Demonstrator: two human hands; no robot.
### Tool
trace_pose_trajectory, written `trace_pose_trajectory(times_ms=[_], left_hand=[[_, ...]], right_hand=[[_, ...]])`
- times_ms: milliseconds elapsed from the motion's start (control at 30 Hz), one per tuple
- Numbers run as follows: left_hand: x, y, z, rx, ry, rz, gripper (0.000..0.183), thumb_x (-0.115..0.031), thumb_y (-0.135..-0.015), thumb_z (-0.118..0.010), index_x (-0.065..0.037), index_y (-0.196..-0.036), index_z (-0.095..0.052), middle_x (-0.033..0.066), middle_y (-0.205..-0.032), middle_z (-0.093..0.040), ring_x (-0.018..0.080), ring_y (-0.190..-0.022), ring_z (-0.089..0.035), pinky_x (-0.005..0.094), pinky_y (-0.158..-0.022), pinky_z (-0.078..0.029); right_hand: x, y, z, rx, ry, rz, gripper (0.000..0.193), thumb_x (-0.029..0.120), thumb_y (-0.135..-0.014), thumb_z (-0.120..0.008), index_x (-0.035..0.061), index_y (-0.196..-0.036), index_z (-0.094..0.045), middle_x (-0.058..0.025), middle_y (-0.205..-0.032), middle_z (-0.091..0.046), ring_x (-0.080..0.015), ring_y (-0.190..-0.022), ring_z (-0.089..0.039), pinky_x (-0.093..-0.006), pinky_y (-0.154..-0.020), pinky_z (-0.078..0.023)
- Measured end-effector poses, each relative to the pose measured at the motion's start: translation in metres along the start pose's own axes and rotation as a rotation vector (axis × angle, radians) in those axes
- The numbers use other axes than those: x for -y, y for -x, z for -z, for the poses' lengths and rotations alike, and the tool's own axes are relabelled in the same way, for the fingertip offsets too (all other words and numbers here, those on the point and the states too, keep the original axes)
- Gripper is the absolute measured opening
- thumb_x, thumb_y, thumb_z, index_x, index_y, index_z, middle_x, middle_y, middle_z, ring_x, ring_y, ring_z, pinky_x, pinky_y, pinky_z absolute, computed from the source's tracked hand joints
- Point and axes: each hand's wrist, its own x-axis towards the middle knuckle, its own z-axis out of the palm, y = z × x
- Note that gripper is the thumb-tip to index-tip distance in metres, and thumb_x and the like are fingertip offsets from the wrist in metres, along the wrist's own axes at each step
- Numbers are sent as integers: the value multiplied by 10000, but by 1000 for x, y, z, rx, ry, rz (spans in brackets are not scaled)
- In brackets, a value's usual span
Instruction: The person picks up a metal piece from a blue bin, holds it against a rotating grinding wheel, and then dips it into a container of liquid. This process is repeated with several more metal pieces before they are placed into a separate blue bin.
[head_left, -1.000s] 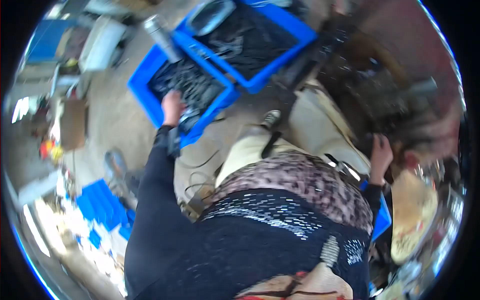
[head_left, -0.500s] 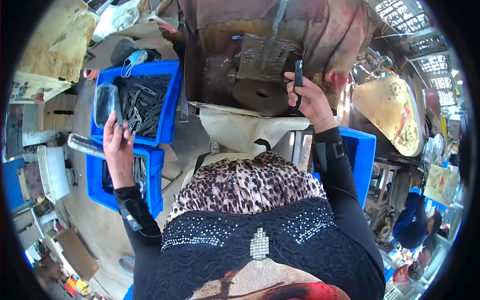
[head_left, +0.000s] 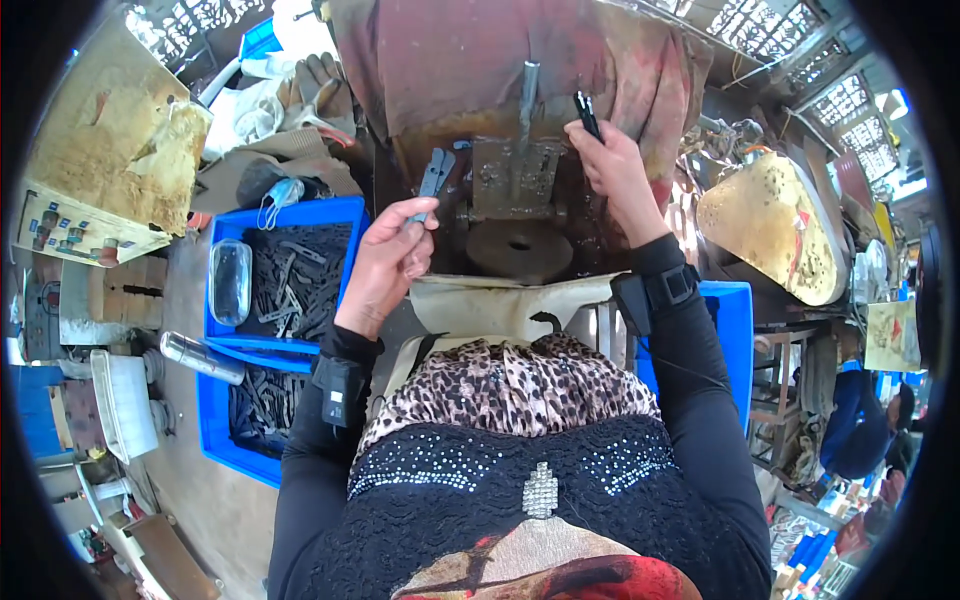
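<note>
My left hand (head_left: pixel 392 255) is raised at the left front of the dark work basin. Between its thumb and fingers it pinches a flat grey metal piece (head_left: pixel 436 173) with small holes, its free end pointing up and away. My right hand (head_left: pixel 617 178) is closed around a slim black piece (head_left: pixel 586 115) with a forked-looking upper end; its lower part is hidden in my fingers. Between and beyond both hands lies a round, flat grinding wheel (head_left: pixel 490 250) with a hole in its middle. Behind the wheel stands a wet metal block (head_left: pixel 512 172).
Two blue bins (head_left: pixel 357 232) of dark flat metal parts stand at left, with a clear plastic box (head_left: pixel 230 285) and a steel cylinder (head_left: pixel 200 357) on them. Another blue bin (head_left: pixel 737 335) is beside my right arm. An upright pipe (head_left: pixel 529 95) rises behind the wheel.
My left hand has moved from above the bins rightward to the basin, carrying the metal piece. My right hand stays near its place, the black piece now tilted. The view has shifted.
</note>
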Motion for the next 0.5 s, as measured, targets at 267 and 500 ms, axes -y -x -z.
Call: trace_pose_trajectory(times_ms=[267,500], left_hand=[[46,-43,40,-9,-1254,-648,250,66,-849,-497,-40,-1020,-646,108,-844,-536,266,-695,-563,359,-605,-466],[61,-41,37,-92,-1403,-486,253,82,-783,-507,-39,-962,-640,180,-880,-532,396,-785,-576,458,-703,-486]], right_hand=[[27,-93,-32,-517,903,794,346,310,-939,-608,8,-1098,-663,-165,-908,-702,-272,-826,-686,-366,-705,-526],[36,-113,-46,-447,1320,557,333,377,-935,-593,54,-983,-660,-170,-789,-680,-352,-758,-672,-457,-643,-529]])
